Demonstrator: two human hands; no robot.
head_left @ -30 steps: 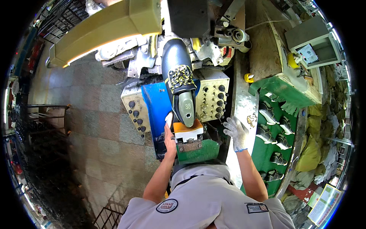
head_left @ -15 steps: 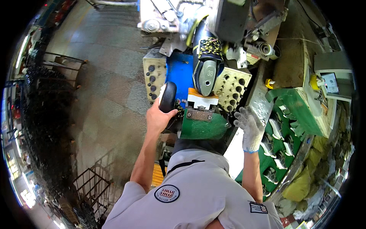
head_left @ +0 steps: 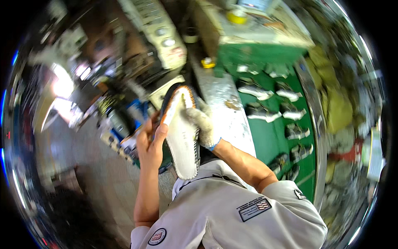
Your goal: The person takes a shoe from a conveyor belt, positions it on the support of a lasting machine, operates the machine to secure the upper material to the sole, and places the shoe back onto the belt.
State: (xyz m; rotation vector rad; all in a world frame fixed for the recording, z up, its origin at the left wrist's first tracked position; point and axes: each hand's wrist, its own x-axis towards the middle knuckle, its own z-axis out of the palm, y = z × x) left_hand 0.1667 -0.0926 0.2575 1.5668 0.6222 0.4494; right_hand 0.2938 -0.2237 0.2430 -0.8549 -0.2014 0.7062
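A black shoe upper (head_left: 182, 135) is held in front of me, its pale stitched underside turned up and orange thread along its edge. My bare left hand (head_left: 150, 145) grips its left edge, thumb on the rim. My right hand (head_left: 205, 124), in a pale knitted glove with a blue cuff, closes on its right side, thumb lying across the underside. The fingers beneath are partly hidden. Left of my hands, a dark shoe with yellow laces sits on a grey last (head_left: 118, 122) in the machine, blurred by motion.
On my right, a green conveyor belt (head_left: 267, 137) carries several dark shoes with white lower edges. A shiny metal ledge (head_left: 226, 101) runs beside it. Button panels (head_left: 166, 41) belong to the machine at the left. A cream-and-green cabinet (head_left: 265, 39) stands at the far end.
The view has swung right toward the belt. The shoe upper has moved away from the machine in my left hand and turned underside up. My gloved right hand has taken hold of it.
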